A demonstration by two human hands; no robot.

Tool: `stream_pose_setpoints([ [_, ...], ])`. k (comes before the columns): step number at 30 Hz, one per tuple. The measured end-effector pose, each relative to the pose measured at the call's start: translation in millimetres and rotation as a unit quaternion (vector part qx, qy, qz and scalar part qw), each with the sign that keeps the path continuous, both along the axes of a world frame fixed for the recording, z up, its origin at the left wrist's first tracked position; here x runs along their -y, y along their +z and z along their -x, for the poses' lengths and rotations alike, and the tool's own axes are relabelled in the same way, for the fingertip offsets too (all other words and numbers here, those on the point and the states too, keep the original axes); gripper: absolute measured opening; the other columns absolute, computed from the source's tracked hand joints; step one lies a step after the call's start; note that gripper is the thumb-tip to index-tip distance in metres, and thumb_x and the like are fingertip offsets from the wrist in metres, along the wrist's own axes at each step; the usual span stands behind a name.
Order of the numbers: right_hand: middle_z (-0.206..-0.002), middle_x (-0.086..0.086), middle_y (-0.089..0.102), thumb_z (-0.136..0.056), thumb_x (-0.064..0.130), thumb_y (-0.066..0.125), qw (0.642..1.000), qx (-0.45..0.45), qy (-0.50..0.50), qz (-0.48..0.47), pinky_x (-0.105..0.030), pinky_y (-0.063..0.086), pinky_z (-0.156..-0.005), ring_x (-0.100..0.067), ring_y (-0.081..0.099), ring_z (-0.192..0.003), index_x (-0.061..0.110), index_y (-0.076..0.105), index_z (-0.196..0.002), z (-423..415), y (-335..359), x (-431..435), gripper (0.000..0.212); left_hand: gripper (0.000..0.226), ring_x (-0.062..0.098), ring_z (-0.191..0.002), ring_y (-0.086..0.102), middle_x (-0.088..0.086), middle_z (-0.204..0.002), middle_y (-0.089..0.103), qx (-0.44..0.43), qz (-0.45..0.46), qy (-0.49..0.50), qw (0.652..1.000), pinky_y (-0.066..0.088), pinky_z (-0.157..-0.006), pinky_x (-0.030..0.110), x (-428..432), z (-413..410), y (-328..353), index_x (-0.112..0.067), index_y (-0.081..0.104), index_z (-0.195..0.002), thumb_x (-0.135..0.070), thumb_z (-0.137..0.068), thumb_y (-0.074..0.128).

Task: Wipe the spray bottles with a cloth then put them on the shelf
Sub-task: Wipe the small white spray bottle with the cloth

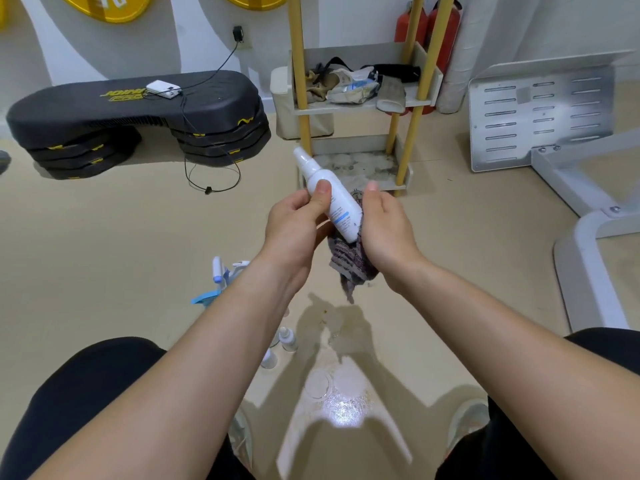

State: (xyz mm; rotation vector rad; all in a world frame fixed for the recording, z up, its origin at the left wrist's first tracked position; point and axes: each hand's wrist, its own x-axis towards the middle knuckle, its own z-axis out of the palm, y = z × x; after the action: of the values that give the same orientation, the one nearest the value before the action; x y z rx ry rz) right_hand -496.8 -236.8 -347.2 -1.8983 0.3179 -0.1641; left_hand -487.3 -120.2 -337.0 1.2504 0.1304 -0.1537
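The smooth white spray bottle (pixel 329 199) is tilted in the air, in front of the shelf (pixel 356 164). The left hand (pixel 294 226) grips it. The right hand (pixel 384 230) holds a striped cloth (pixel 349 265) round its bottom. Below is a shiny tan floor (pixel 138 237). The shelf has yellow poles.

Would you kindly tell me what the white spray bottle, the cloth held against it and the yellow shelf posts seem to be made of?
White spray bottle: probably plastic, opaque and smooth with a faint sheen and printed label.
Cloth: soft woven or knitted fabric, matt, hanging in limp folds.
Yellow shelf posts: round, evenly coloured, perhaps painted metal or wood; the look leaves it open.
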Motion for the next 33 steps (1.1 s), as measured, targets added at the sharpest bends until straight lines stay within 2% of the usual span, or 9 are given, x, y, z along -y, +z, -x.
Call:
stream_pose_setpoints([
  [6, -0.088, -0.016, 0.058, -0.099, 0.03, 0.047, 0.913, -0.221, 0.023, -0.344, -0.041, 0.051, -0.07, -0.03, 0.059, -0.073, 0.009, 0.057, -0.102, -7, 3, 11, 0.024, 0.025, 0.01, -0.081, 0.068, -0.005, -0.083, 0.073, 0.083, -0.055, -0.089, 0.991, 0.053, -0.071, 0.021, 1, -1, -1, 0.0, 0.06, -0.119, -0.016, -0.106, 0.048],
  [11, -0.067, -0.015, 0.064, -0.103, 0.035, 0.041, 0.879, -0.266, 0.056, -0.391, -0.026, 0.052, -0.044, -0.025, 0.061, -0.046, 0.003, 0.06, -0.096, -3, 18, 18, 0.037, 0.025, 0.014, -0.083, 0.066, 0.001, -0.088, 0.071, 0.092, -0.059, -0.098, 0.989, 0.052, -0.069, 0.021, -2, -4, 3, 0.001, 0.059, -0.117, -0.018, -0.106, 0.047],
  [15, -0.069, -0.017, 0.068, -0.106, 0.042, 0.036, 0.882, -0.264, 0.064, -0.385, -0.026, 0.053, -0.044, -0.026, 0.065, -0.047, 0.001, 0.062, -0.093, -1, 27, 19, 0.05, 0.026, 0.016, -0.091, 0.066, 0.004, -0.096, 0.071, 0.076, -0.053, -0.094, 0.991, 0.051, -0.076, 0.023, -6, -7, 5, -0.002, 0.06, -0.118, -0.02, -0.107, 0.045],
  [19, -0.095, -0.014, 0.066, -0.104, 0.036, 0.042, 0.943, -0.142, -0.023, -0.299, -0.047, 0.057, -0.087, -0.029, 0.067, -0.085, 0.007, 0.06, -0.095, -3, 26, 14, 0.036, 0.025, 0.012, -0.089, 0.064, 0.001, -0.099, 0.069, 0.044, -0.05, -0.046, 0.997, 0.045, -0.088, 0.031, -10, -10, 3, -0.011, 0.066, -0.109, -0.026, -0.108, 0.045],
  [21, -0.102, -0.013, 0.071, -0.097, 0.051, 0.045, 0.97, -0.085, -0.05, -0.221, -0.053, 0.053, -0.097, -0.033, 0.069, -0.097, 0.009, 0.062, -0.095, -4, 21, 11, 0.045, 0.026, 0.013, -0.089, 0.066, 0.001, -0.101, 0.07, 0.015, -0.029, -0.016, 0.999, 0.048, -0.088, 0.031, -11, -10, 3, -0.014, 0.067, -0.108, -0.027, -0.108, 0.045],
  [23, -0.102, -0.006, 0.07, -0.092, 0.061, 0.044, 0.987, -0.043, -0.051, -0.145, -0.044, 0.053, -0.094, -0.027, 0.067, -0.098, 0.015, 0.06, -0.103, -1, 19, 8, 0.051, 0.026, 0.017, -0.096, 0.068, 0.003, -0.107, 0.071, -0.009, -0.017, -0.003, 1.0, 0.054, -0.091, 0.036, -12, -9, 4, -0.015, 0.067, -0.112, -0.03, -0.108, 0.046],
  [28, -0.096, 0.014, 0.063, -0.104, 0.041, 0.046, 0.993, 0.095, 0.01, -0.065, -0.021, 0.051, -0.067, 0.001, 0.062, -0.072, 0.026, 0.054, -0.117, 16, 23, -2, 0.021, 0.028, 0.017, -0.091, 0.071, 0.0, -0.106, 0.074, -0.023, 0.004, 0.007, 1.0, 0.06, -0.081, 0.037, -9, -4, 6, -0.014, 0.068, -0.118, -0.034, -0.105, 0.052],
  [30, -0.121, 0.012, 0.064, -0.106, 0.035, 0.045, 0.99, 0.117, 0.082, -0.001, -0.01, 0.046, -0.084, 0.007, 0.06, -0.1, 0.027, 0.053, -0.136, 28, 20, -10, 0.032, 0.032, 0.017, -0.086, 0.071, 0.001, -0.103, 0.074, -0.031, 0.016, 0.018, 0.999, 0.06, -0.075, 0.035, -7, -4, 7, -0.01, 0.068, -0.12, -0.034, -0.104, 0.053],
  [33, -0.163, 0.002, 0.031, -0.107, 0.027, 0.043, 0.97, 0.142, 0.173, 0.094, -0.004, 0.015, -0.113, -0.003, 0.022, -0.15, 0.019, 0.035, -0.155, 37, 10, -18, 0.05, 0.031, 0.023, -0.085, 0.069, 0.005, -0.099, 0.074, -0.054, 0.007, 0.05, 0.997, 0.055, -0.076, 0.037, -11, -7, 9, -0.013, 0.073, -0.11, -0.038, -0.102, 0.055],
])
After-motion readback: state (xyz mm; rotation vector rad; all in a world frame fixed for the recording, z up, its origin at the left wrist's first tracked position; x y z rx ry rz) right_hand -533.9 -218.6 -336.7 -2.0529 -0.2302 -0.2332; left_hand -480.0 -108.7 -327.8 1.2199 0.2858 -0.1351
